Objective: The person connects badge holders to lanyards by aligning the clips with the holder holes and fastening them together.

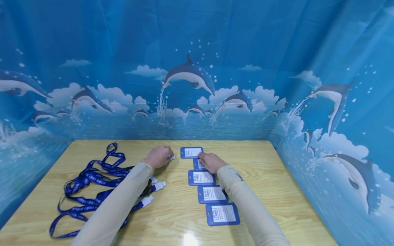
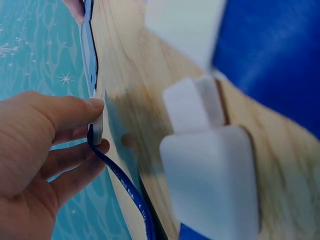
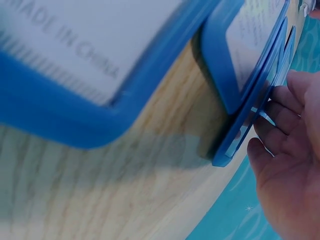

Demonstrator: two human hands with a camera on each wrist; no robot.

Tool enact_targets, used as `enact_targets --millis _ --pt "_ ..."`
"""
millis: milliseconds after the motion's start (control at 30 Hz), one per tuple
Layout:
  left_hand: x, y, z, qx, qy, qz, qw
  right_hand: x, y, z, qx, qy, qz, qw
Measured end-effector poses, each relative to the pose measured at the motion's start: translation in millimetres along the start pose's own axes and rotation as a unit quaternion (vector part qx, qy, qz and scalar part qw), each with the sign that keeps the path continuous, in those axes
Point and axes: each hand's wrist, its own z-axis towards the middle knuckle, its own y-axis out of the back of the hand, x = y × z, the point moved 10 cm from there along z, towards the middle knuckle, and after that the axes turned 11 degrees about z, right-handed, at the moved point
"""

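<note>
My left hand (image 1: 158,156) pinches the white plastic clip (image 2: 98,125) of a blue lanyard (image 2: 125,182) between thumb and fingers; the strap trails down from it. Across a small gap to the right is the farthest blue card holder (image 1: 191,152), its slotted end toward that clip. My right hand (image 1: 211,162) grips this holder near its right end, fingers curled at the edge, and partly covers the second holder (image 1: 198,165). In the right wrist view the right hand (image 3: 292,135) is beside the holders' edges; its exact contact is partly hidden.
More blue card holders (image 1: 201,177) with white cards lie in a column toward me. Tangled blue lanyards (image 1: 92,176) spread over the left of the wooden table (image 1: 264,191), their white clips (image 1: 147,201) pointing right. A dolphin-print curtain (image 1: 240,130) borders the table's back and sides.
</note>
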Motion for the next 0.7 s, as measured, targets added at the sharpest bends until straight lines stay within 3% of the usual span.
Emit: enact_targets --millis 700 --pt "-0.9 1.0 5.4 -0.009 -0.002 0.008 0.9999 2.4 1.6 -1.0 -0.002 0.016 0.000 0.9999"
